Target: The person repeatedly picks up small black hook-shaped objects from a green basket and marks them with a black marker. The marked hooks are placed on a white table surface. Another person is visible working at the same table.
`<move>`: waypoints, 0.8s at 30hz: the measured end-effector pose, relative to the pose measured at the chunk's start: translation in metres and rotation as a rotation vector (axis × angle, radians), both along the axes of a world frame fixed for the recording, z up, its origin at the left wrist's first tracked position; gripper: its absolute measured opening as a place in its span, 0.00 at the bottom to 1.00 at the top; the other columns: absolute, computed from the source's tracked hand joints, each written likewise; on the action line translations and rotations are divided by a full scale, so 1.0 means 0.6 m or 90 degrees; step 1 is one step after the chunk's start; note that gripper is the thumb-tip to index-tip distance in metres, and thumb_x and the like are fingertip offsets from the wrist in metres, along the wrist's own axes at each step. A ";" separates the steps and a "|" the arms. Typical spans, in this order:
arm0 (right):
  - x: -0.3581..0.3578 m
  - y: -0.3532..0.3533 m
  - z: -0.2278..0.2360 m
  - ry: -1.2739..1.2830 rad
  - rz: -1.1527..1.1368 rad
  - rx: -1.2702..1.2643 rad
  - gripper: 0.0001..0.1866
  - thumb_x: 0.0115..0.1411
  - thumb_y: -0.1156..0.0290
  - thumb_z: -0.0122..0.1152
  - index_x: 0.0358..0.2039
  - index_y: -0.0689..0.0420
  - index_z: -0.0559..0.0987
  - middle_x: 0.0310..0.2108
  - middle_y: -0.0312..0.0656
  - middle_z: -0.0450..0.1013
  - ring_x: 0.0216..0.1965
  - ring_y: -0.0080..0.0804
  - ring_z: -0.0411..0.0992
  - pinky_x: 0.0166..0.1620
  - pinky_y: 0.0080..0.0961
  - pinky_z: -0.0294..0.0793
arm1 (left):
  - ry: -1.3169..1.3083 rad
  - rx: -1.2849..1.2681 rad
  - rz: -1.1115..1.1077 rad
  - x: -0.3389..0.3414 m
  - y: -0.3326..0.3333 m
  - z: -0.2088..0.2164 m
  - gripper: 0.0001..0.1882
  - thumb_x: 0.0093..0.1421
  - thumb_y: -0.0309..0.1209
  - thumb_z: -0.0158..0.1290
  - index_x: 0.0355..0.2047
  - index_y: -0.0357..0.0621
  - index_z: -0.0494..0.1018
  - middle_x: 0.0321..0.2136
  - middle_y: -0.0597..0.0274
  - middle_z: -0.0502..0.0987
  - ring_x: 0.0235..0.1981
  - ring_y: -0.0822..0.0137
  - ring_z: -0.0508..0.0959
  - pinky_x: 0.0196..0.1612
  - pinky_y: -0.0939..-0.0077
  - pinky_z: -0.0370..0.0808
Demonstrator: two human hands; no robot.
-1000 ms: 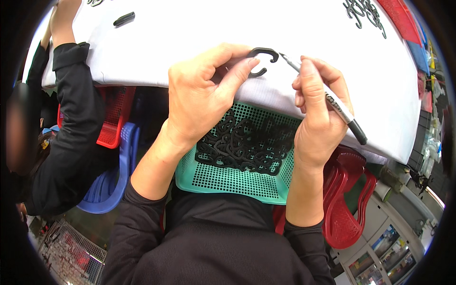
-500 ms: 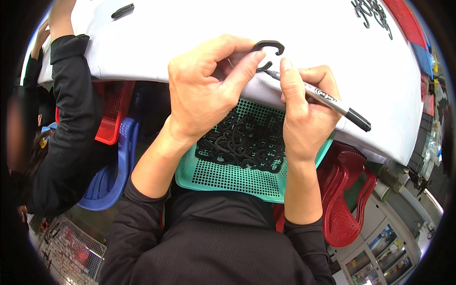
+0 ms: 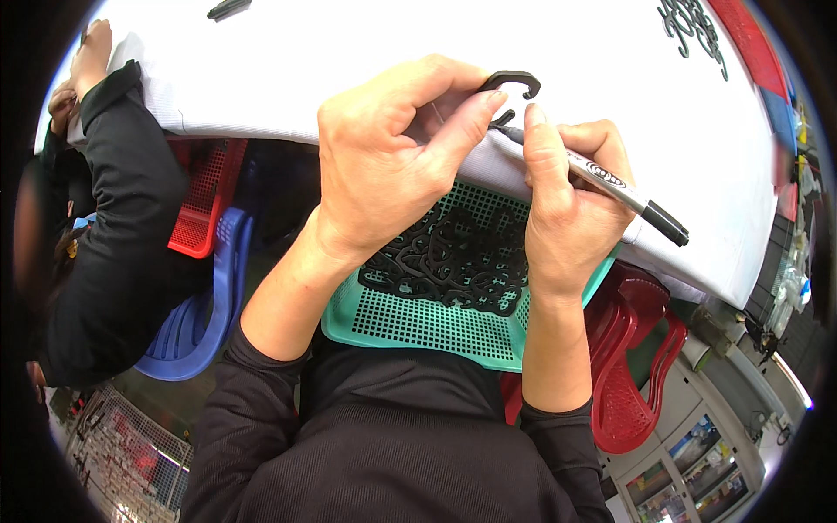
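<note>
A black C-shaped plastic hook point(image 3: 520, 77) is pinched between the thumb and fingers of my left hand point(image 3: 388, 157), above the near edge of the white table. My right hand point(image 3: 568, 205) grips a silver-grey marker pen point(image 3: 615, 183) with a black end. Its dark tip is at the lower end of the hook; whether it touches cannot be told. Below my hands, a green mesh basket point(image 3: 418, 334) rests at my lap. Many similar black hooks point(image 3: 445, 261) lie tangled in it, partly hidden by both hands.
The white-covered table point(image 3: 288, 61) carries a dark marker-like object point(image 3: 228, 9) and more black hooks point(image 3: 693, 35) at the far right. A co-worker's dark sleeve point(image 3: 131, 187) is at left. Below are a red basket point(image 3: 205, 200), a blue chair point(image 3: 218, 288) and dark red chairs point(image 3: 629, 383).
The hook, both my hands and the marker have shifted slightly right in the picture, keeping the same grips. The co-worker's hand at the left has come lower and further left.
</note>
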State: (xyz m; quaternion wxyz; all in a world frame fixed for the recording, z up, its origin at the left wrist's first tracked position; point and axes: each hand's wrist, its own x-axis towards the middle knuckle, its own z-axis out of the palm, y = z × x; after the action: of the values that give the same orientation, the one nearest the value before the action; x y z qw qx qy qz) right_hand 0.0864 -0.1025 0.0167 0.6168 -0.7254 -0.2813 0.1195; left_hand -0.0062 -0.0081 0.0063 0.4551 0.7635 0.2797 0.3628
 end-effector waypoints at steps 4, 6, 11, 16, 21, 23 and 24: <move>-0.001 0.001 -0.001 -0.002 -0.002 -0.013 0.10 0.55 0.75 0.65 0.21 0.59 0.72 0.16 0.30 0.67 0.18 0.10 0.61 0.21 0.09 0.56 | -0.005 0.004 0.002 0.000 0.001 -0.005 0.06 0.54 0.20 0.58 0.34 0.34 0.77 0.25 0.64 0.80 0.26 0.80 0.77 0.30 0.88 0.72; -0.001 0.001 0.000 -0.029 0.003 -0.018 0.10 0.55 0.76 0.64 0.21 0.59 0.72 0.16 0.30 0.67 0.18 0.11 0.61 0.22 0.10 0.57 | -0.006 0.010 0.001 0.001 0.001 -0.006 0.07 0.54 0.20 0.58 0.34 0.34 0.77 0.24 0.65 0.80 0.26 0.80 0.77 0.29 0.88 0.72; 0.009 -0.018 -0.006 -0.058 -0.053 0.048 0.11 0.57 0.77 0.60 0.20 0.58 0.69 0.15 0.31 0.64 0.16 0.13 0.58 0.21 0.12 0.55 | -0.002 0.009 -0.013 -0.001 0.003 -0.002 0.09 0.52 0.17 0.58 0.36 0.36 0.78 0.30 0.65 0.79 0.26 0.81 0.77 0.27 0.89 0.70; 0.026 -0.023 0.011 0.034 -0.038 0.064 0.10 0.53 0.78 0.63 0.20 0.60 0.70 0.16 0.29 0.65 0.19 0.11 0.59 0.22 0.11 0.57 | -0.018 0.045 -0.051 -0.005 0.009 -0.003 0.13 0.51 0.14 0.55 0.37 0.38 0.78 0.34 0.63 0.77 0.27 0.80 0.76 0.28 0.89 0.70; 0.020 -0.007 0.017 0.087 0.015 0.005 0.11 0.52 0.76 0.64 0.18 0.60 0.71 0.14 0.28 0.65 0.17 0.11 0.60 0.21 0.11 0.57 | -0.027 0.067 -0.080 -0.008 0.010 -0.008 0.15 0.52 0.11 0.53 0.38 0.37 0.78 0.33 0.64 0.77 0.27 0.80 0.75 0.29 0.88 0.71; 0.019 -0.003 0.009 0.081 0.027 0.001 0.10 0.51 0.76 0.64 0.18 0.60 0.72 0.14 0.29 0.67 0.17 0.11 0.61 0.20 0.11 0.58 | -0.031 0.059 -0.080 -0.008 0.010 -0.009 0.15 0.52 0.11 0.53 0.38 0.37 0.78 0.33 0.64 0.77 0.27 0.80 0.75 0.29 0.88 0.71; 0.018 -0.001 0.010 0.082 0.025 -0.004 0.10 0.51 0.76 0.64 0.18 0.60 0.72 0.14 0.29 0.67 0.17 0.11 0.62 0.20 0.11 0.58 | -0.033 0.054 -0.080 -0.008 0.010 -0.009 0.15 0.52 0.11 0.53 0.38 0.37 0.78 0.33 0.64 0.77 0.28 0.80 0.75 0.29 0.88 0.71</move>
State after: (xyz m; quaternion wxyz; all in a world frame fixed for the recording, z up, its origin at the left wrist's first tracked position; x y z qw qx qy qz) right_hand 0.0970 -0.1033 0.0228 0.6285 -0.7126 -0.2552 0.1789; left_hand -0.0110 -0.0020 0.0010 0.4513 0.7887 0.2033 0.3647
